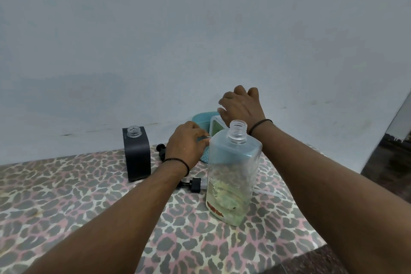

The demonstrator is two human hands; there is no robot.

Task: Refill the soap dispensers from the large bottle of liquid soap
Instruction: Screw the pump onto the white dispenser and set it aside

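A clear dispenser bottle point(232, 176) with an open neck stands in the foreground, a little greenish soap at its bottom. Left of it stands a black square dispenser point(137, 154), its neck also open. Behind the clear bottle sits a teal basket point(201, 118) with a white and green container point(216, 128) in it. My left hand point(186, 143) grips the basket's near side with curled fingers. Fingers spread, my right hand point(241, 107) hovers over the basket and the container; its fingertips are hidden. One black pump head point(161, 148) lies by the black dispenser, another point(194, 184) beside the clear bottle.
The table point(89, 196) wears a leopard-print cover and stands against a pale blue wall. A white dip tube point(268, 193) lies right of the clear bottle. The table's right edge drops off near a dark panel point(387, 153).
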